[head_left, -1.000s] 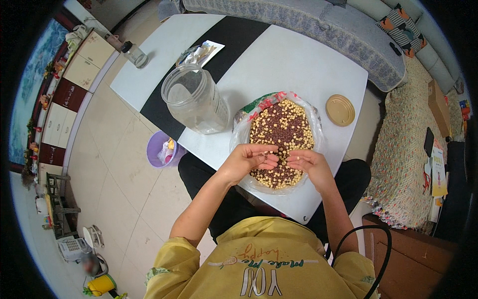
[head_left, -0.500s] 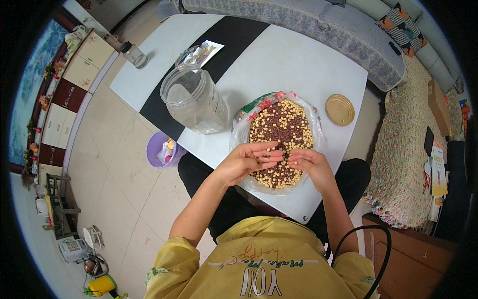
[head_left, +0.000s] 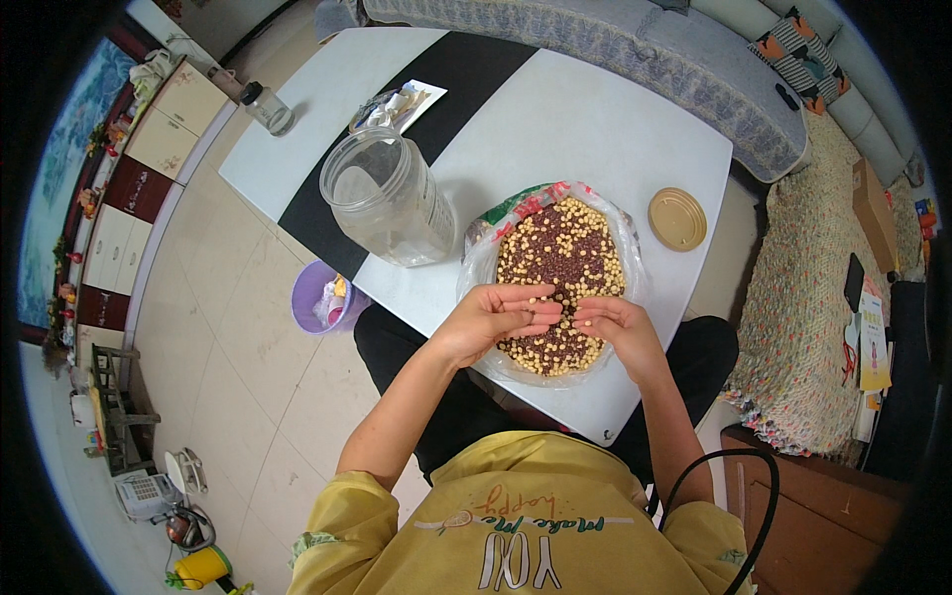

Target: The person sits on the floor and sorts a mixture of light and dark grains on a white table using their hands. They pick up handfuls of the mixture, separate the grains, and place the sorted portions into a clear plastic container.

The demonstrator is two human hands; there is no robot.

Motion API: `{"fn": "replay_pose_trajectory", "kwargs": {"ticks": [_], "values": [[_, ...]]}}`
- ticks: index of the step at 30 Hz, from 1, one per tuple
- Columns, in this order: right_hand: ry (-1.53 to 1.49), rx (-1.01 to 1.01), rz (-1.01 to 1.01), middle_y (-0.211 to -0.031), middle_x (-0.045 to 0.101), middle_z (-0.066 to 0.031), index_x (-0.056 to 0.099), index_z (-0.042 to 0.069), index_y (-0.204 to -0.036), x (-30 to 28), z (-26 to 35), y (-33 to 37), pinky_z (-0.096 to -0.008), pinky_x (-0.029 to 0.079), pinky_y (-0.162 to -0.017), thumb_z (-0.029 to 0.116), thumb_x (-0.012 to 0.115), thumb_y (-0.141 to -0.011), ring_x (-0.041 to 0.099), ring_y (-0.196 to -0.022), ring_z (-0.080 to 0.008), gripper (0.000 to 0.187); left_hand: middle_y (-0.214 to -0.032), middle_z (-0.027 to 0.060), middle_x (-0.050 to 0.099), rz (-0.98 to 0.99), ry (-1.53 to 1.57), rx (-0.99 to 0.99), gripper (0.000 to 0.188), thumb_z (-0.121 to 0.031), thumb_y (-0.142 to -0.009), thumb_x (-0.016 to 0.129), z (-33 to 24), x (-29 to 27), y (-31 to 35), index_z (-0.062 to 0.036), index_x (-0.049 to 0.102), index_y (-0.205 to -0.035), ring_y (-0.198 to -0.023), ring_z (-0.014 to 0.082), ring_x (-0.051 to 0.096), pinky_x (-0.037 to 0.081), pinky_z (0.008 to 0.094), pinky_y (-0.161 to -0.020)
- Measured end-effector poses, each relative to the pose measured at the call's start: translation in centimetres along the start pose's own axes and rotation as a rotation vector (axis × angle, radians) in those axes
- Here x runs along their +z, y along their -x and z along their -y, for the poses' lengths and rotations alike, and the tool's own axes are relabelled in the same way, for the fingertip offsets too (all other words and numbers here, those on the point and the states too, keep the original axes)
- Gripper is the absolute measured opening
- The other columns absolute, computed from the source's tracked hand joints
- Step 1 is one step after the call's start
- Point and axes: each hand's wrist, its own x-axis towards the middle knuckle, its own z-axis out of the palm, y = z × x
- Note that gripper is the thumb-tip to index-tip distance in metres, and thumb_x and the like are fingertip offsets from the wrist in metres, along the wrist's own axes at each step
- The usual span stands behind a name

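Note:
A clear plastic bag (head_left: 633,248), rolled open with green and red print at its far rim, holds small dark red beans (head_left: 560,253) mixed with round pale yellow beans (head_left: 602,352). Over the middle of the mix is my left hand (head_left: 486,322), palm turned up, its thumb pressed against the fingers; whatever lies under the thumb is hidden. Facing it from the right, my right hand (head_left: 625,332) has its fingers together, with a pale yellow bean seemingly at the tips. The two hands' fingertips are slightly apart.
Left of the bag stands a wide clear plastic jar (head_left: 397,213) without a lid; a gold lid (head_left: 677,219) lies to the right. Farther back are a small packet (head_left: 397,107) and a dark-capped bottle (head_left: 268,109). A purple bin (head_left: 315,297) stands on the floor beside the white table (head_left: 595,109).
My left thumb has closed over the fingers, covering the small dark beans that showed there before. My right hand has barely moved.

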Motion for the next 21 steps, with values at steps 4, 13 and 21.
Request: {"fn": "replay_pose_trajectory", "kwargs": {"ticks": [4, 13, 21], "values": [[0.01, -0.001, 0.0, -0.1, 0.062, -0.0139, 0.056, -0.006, -0.113, -0.1, -0.4, -0.2, -0.0277, 0.05, -0.085, -0.005, 0.047, -0.085, 0.062, -0.093, -0.0199, 0.03, -0.12, 0.0198, 0.057, -0.053, -0.279, 0.083, 0.045, 0.008, -0.086, 0.051, 0.5, -0.3, -0.5, -0.0008, 0.047, -0.13, -0.104, 0.0267, 0.061, 0.051, 0.0332, -0.089], [0.477, -0.302, -0.179, -0.099, 0.063, -0.0139, 0.061, 0.001, -0.105, 0.7, -2.0, -0.1, -0.0284, 0.051, -0.074, -0.004, 0.055, -0.082, 0.064, -0.084, -0.0203, 0.024, -0.092, 0.0167, 0.062, -0.264, -1.434, 0.494, 0.048, 0.006, -0.069, 0.055, 1.4, 1.1, -1.6, -0.0059, 0.058, -0.115, -0.078, 0.034, 0.061, 0.049, 0.0412, -0.066], [0.734, -0.429, -0.229, -0.098, 0.06, -0.0137, 0.062, 0.001, -0.1, 1.3, -1.3, 0.3, -0.0294, 0.051, -0.07, -0.005, 0.056, -0.08, 0.062, -0.083, -0.0251, 0.022, -0.085, 0.0133, 0.066, -0.411, -1.479, 0.718, 0.032, 0.004, -0.071, 0.056, -0.3, -2.2, 1.2, -0.0044, 0.067, -0.1, -0.077, 0.0296, 0.063, 0.05, 0.036, -0.068]]}}
